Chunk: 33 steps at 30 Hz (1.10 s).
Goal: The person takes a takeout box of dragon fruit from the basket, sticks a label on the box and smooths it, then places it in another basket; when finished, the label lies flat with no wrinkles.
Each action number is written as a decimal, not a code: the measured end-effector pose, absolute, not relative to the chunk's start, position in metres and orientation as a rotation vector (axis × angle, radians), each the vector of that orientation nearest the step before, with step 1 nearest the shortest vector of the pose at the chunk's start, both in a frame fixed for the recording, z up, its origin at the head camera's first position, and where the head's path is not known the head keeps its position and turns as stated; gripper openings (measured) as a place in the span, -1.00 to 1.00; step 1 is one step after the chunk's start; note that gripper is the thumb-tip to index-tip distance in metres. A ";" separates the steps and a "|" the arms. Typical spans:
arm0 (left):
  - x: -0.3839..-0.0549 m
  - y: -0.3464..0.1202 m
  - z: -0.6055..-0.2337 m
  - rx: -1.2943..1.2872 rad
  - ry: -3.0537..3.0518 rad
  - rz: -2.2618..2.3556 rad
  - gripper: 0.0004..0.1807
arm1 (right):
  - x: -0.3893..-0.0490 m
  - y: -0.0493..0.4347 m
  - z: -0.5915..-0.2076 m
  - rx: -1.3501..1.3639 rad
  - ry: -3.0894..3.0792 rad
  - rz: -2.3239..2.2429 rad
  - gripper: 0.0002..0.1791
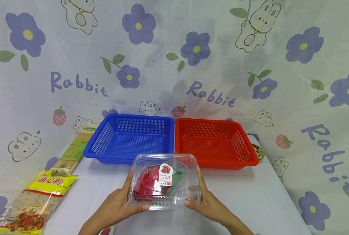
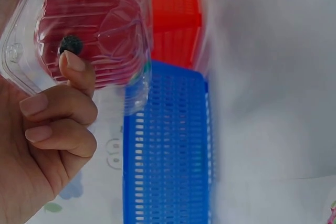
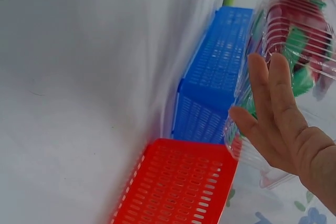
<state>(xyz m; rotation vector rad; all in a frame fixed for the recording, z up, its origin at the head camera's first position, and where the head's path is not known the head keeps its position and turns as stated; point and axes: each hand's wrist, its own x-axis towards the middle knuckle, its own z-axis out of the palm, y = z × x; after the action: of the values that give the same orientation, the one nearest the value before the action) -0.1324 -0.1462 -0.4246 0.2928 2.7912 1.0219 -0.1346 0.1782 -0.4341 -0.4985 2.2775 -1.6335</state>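
Note:
A clear plastic clamshell box (image 1: 186,182) is held up between both hands in the head view, its lid facing me. Inside lies a red dragon fruit (image 1: 146,184) with green leafy parts, behind a white label (image 1: 165,174) picturing the fruit. My left hand (image 1: 118,200) grips the box's left side, thumb at the lower edge. In the left wrist view its fingers (image 2: 63,103) curl under the box. My right hand (image 1: 208,202) holds the right side, thumb in front. In the right wrist view its fairly straight fingers (image 3: 281,93) lie against the underside.
Behind the box a blue basket (image 1: 133,160) and a red basket (image 1: 218,163) stand side by side. At the left lie a noodle packet (image 1: 71,151) and a yellow-topped bag (image 1: 36,202). A can-like item (image 1: 258,150) sits behind the red basket's right side.

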 end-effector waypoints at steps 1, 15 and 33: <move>-0.133 -0.146 -0.424 0.292 2.791 1.022 0.40 | -0.135 0.179 -0.434 -0.501 2.281 -1.634 0.21; -0.137 -0.139 -0.420 0.276 2.784 1.041 0.40 | -0.137 0.181 -0.434 -0.473 2.272 -1.719 0.11; -0.139 -0.135 -0.418 0.239 2.778 1.050 0.37 | -0.137 0.173 -0.429 -0.271 2.127 -1.884 -0.01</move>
<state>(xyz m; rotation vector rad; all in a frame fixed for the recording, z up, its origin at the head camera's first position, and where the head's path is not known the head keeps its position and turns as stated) -0.1394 -0.1353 -0.4178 0.2391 2.7784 1.0499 -0.1374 0.1732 -0.4291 -0.2710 2.1270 -1.8837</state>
